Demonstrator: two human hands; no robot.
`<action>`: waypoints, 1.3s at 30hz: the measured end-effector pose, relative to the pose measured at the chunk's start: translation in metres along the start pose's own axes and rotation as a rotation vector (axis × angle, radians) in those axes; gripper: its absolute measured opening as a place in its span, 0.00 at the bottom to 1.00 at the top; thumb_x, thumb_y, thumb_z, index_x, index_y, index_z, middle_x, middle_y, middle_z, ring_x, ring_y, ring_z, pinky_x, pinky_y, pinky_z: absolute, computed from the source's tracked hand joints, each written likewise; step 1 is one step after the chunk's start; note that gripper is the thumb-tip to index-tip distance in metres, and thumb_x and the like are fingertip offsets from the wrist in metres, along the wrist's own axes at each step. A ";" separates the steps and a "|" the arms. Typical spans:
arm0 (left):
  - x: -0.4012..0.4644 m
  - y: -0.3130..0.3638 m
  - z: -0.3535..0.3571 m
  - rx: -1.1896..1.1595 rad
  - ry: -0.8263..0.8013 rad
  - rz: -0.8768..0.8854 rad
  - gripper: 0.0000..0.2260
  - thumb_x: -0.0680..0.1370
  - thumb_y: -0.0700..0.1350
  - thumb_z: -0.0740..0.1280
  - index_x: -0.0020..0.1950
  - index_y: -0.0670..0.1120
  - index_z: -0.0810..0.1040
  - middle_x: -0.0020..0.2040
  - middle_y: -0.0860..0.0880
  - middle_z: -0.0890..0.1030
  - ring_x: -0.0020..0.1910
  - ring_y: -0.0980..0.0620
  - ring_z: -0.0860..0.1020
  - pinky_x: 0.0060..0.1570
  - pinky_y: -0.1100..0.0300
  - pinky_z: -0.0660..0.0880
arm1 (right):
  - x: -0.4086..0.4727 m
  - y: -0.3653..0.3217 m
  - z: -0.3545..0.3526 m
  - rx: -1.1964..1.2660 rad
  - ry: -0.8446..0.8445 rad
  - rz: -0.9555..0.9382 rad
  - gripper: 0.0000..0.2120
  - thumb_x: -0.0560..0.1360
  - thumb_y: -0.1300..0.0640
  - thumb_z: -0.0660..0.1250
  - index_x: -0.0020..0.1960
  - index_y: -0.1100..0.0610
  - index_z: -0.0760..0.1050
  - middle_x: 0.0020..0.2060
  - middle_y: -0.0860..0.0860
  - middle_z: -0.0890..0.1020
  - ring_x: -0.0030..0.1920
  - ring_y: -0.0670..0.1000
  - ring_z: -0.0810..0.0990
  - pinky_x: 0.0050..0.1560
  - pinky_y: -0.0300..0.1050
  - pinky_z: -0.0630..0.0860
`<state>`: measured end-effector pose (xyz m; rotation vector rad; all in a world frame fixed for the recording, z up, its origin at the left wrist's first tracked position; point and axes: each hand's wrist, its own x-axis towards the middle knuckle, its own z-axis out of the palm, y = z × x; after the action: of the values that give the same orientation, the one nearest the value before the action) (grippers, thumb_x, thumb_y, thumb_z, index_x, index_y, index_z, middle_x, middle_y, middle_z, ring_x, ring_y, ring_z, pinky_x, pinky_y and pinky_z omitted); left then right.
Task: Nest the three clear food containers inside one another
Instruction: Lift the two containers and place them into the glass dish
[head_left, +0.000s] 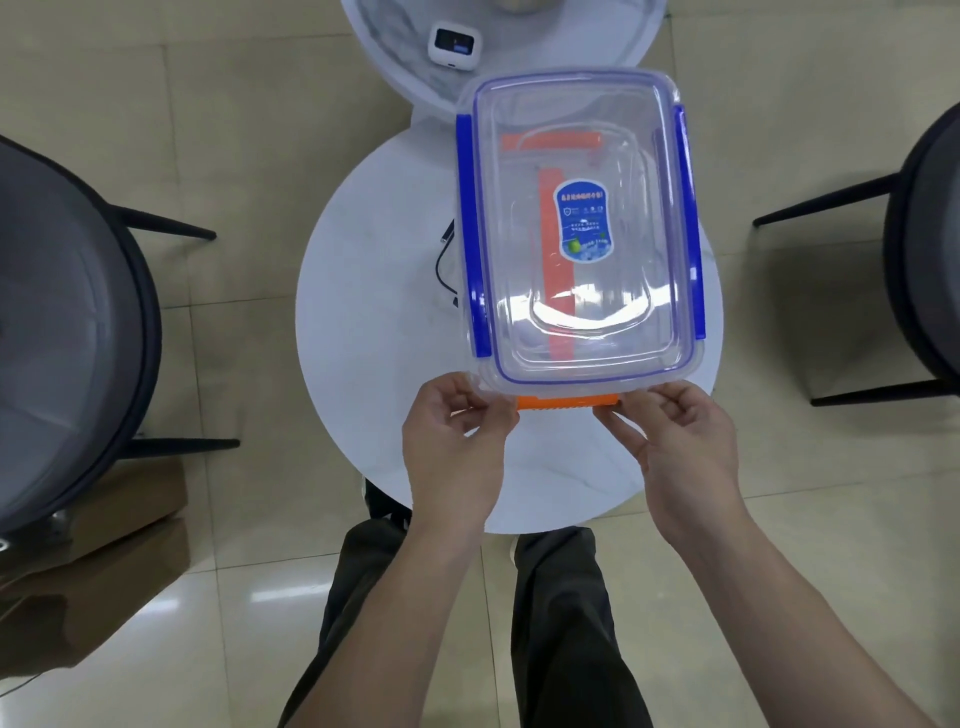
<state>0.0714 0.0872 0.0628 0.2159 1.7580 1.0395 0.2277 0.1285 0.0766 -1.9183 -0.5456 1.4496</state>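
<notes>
1. On the round white table (374, 322), toward its left side, a black cable (445, 270) lies just beside the containers; it could snag or get dragged if the stack slides that way.
2. The left hand (457, 441) pinches the near-left corner of the big clear lid (582, 228), fingers curled and closed on its rim. If this corner lifts alone, I judge the lid would twist rather than come free evenly.
3. In the middle, the large clear container with blue latches (475, 234) sits on the table, lid on top. Through it an orange-latched container (556, 260) shows inside, its near orange latch (569, 401) poking out below the lid's near edge. Whether a third container sits within, I cannot tell; the clear walls and glare hide it.
4. That orange latch is the likely trouble: sticking out under the rim, it may keep the lid from seating, and pressing down could jam or crack it.
5. The right hand (680, 441) rests at the near-right corner, fingertips touching the rim beside the orange latch; whether they actually grip it, I cannot tell. The two hands are apart, one at each near corner.
6. At the far edge, the container overhangs toward a second white table (395, 52) carrying a small white device (453, 48); a hard shove forward could push the stack into that gap.
</notes>
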 end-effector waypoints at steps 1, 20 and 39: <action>0.001 0.002 0.001 -0.018 -0.013 -0.026 0.11 0.73 0.36 0.76 0.53 0.47 0.81 0.46 0.50 0.85 0.42 0.58 0.84 0.55 0.51 0.84 | 0.000 -0.001 -0.001 0.008 0.004 -0.001 0.10 0.78 0.66 0.69 0.59 0.67 0.78 0.51 0.65 0.85 0.51 0.58 0.87 0.58 0.52 0.83; -0.008 0.004 0.017 -0.113 -0.133 -0.227 0.04 0.78 0.44 0.73 0.52 0.47 0.81 0.52 0.46 0.86 0.52 0.47 0.85 0.47 0.53 0.86 | 0.025 -0.013 -0.016 0.232 0.000 0.014 0.15 0.78 0.65 0.69 0.65 0.64 0.78 0.56 0.59 0.86 0.53 0.55 0.87 0.59 0.49 0.82; -0.012 -0.008 0.036 -0.045 -0.264 -0.233 0.03 0.79 0.44 0.71 0.52 0.51 0.83 0.46 0.55 0.88 0.47 0.53 0.87 0.41 0.61 0.84 | 0.014 -0.002 -0.007 0.160 -0.113 0.070 0.19 0.78 0.63 0.70 0.68 0.57 0.76 0.47 0.49 0.89 0.52 0.55 0.88 0.56 0.50 0.83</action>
<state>0.1093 0.0950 0.0623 0.1108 1.4806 0.8397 0.2387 0.1375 0.0702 -1.7537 -0.4038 1.6041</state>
